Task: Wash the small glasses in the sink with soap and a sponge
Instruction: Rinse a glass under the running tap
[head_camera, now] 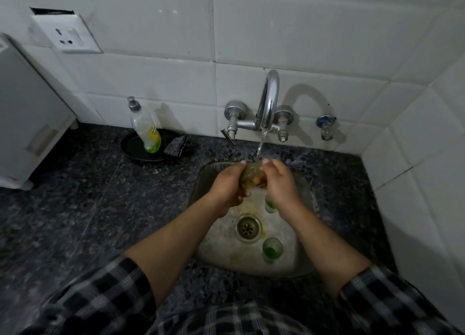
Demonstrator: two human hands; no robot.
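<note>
- Checked sleeves (108,294) sat nearest the camera at 6 o'clock, both forearms reaching up over the dark speckled bench (75,209).
- In the steel sink (299,266), a small glass with green liquid (272,250) stood upright at 4 o'clock from the drain (248,227).
- A second green-tinted glass (270,205) stood at 1 o'clock from the drain, partly hidden by the right wrist.
- The left hand (227,187) was curled around a clear small glass (253,177), held above the sink's far end.
- The right hand (279,181) was pressed against the same glass from the other side, fingers wrapped round it.
- Water (260,146) ran from the chrome tap (269,100) at 12 o'clock, falling onto the held glass.
- At 10 o'clock from the sink, a soap bottle (146,128) stood in a black dish (130,146), with a dark sponge (176,147) leaning on the dish's right rim.
- A wall socket (66,36) sat on the white tiles (302,20), far at 11 o'clock.
</note>
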